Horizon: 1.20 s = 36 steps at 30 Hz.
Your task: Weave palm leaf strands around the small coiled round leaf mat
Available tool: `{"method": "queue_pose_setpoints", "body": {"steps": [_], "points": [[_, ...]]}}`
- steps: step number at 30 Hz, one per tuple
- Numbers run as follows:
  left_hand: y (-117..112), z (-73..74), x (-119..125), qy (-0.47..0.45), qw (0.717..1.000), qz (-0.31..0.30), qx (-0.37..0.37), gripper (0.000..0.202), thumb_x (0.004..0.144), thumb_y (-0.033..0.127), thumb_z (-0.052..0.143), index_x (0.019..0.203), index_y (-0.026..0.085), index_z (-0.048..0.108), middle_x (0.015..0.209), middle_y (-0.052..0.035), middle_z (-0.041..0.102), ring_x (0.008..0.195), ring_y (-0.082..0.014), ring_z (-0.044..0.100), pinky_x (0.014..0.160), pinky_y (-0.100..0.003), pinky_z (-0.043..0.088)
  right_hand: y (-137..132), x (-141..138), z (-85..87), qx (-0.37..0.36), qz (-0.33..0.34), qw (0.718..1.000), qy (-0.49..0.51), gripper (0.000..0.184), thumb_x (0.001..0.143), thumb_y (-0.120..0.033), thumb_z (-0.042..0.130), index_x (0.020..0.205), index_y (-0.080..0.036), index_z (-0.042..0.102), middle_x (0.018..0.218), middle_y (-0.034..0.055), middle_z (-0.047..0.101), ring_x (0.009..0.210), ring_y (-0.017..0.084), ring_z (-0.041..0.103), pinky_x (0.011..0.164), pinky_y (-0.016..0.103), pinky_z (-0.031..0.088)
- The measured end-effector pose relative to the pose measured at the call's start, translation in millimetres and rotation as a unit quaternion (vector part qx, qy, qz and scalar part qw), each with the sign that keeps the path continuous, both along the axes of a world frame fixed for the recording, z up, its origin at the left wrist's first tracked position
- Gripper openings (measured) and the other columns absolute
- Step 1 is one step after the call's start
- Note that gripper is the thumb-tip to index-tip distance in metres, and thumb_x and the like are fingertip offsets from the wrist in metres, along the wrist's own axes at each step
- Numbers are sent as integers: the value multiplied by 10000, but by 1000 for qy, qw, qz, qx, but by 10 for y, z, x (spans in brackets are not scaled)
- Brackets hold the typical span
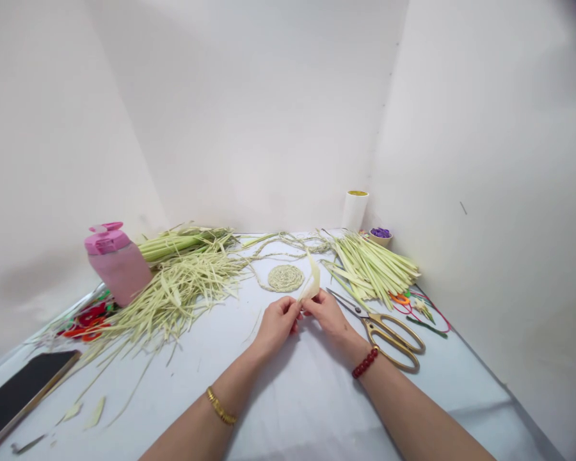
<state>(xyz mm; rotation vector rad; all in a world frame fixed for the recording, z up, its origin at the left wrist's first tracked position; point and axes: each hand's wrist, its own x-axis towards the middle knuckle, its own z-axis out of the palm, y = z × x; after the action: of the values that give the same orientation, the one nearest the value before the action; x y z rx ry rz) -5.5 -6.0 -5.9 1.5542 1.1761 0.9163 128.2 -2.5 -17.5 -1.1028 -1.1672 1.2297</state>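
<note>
L hand (279, 320) & R hand (330, 315) meet, fingertips pinched tight on a pale strip (313, 280)! Coiled disc (286, 278) lies flat approx 11 o'clock of them, small round wound, cord (321, 248) beyond it uncoiled. Stalk bundle (374, 266) at 2 o'clock, shredded strips (187, 282) at 10: lots of matl. loose, unbraided.

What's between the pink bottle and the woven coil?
Head view: from the pink bottle, a loose heap of pale-green strips, then a braided cord beside the woven coil.
</note>
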Motion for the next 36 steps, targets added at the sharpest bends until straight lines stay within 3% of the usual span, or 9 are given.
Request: {"method": "queue_pose_setpoints", "body": {"steps": [4, 8, 17, 32, 36], "points": [[-36, 24, 10, 92, 986, 19, 136, 291, 837, 350, 441, 595, 189, 463, 516, 38, 462, 521, -115, 422, 551, -240, 309, 3, -24, -55, -31, 7, 997, 76, 233, 631, -186, 575, 854, -153, 636, 833, 43, 639, 722, 150, 568, 651, 260, 445], [-38, 28, 15, 124, 975, 13, 182, 280, 839, 307, 425, 583, 194, 429, 553, 37, 431, 567, -123, 399, 567, -241, 287, -11, -30, -65, -38, -10, 994, 102, 263, 610, -173, 573, 867, -160, 627, 827, 37, 637, 726, 149, 563, 634, 251, 456], [-85, 77, 40, 132, 972, -29, 191, 276, 846, 310, 417, 595, 196, 427, 604, 18, 450, 594, -133, 402, 591, -248, 291, 57, 27, -41, -19, -76, 992, 99, 97, 585, -184, 563, 657, -179, 500, 610, -38, 494, 541, 94, 441, 511, 212, 389], [-76, 60, 51, 102, 987, -18, 124, 263, 818, 346, 454, 607, 194, 487, 485, 50, 412, 498, -111, 367, 520, -225, 273, 197, 259, 46, 16, -151, 981, 123, 175, 601, -229, 564, 767, -175, 575, 716, -11, 577, 604, 104, 480, 529, 212, 402], [-79, 80, 63, 100, 989, -14, 111, 254, 805, 355, 467, 613, 195, 514, 471, 51, 433, 485, -114, 391, 516, -222, 285, 244, 336, 46, 19, -189, 972, 135, 143, 592, -248, 575, 713, -177, 545, 694, -16, 565, 583, 97, 467, 516, 211, 392]]}}
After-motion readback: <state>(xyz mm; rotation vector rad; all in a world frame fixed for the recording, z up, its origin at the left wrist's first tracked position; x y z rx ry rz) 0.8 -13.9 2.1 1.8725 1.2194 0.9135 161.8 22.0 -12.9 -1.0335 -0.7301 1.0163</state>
